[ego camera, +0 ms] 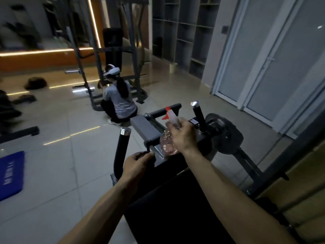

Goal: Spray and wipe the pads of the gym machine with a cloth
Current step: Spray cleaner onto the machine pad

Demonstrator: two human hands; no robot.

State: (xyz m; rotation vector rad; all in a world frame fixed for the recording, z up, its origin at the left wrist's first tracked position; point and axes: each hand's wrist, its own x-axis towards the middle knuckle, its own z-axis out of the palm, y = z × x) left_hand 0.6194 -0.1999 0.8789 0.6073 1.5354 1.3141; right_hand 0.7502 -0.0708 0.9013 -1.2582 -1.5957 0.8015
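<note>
Over the far end of the black pad (175, 199), the spray bottle (168, 145) is held in the right hand (182, 135), with the fingers wrapped round its neck. Its long axis is tilted: the pink body sits low and near, the red-and-white nozzle (168, 112) high and far, aimed away from the wearer. The pad lies below and behind the nozzle. It is judged that the nozzle must be tipped down and back before spray can land on it.

The left hand (139, 163) is seen lower, just beside the bottle's base at the pad's far left corner. Its fingers are curled on a dark bunch taken for the cloth (150, 162); this is not certain in the dim light. This hand is nearer the pad surface.

2 upright black handles (121, 148) flank the frame. A pale tiled floor (70, 164) is noted, with a blue mat (10, 175) at left, 1 crouching person (119, 104) beyond and glass doors (272, 67) at right.
</note>
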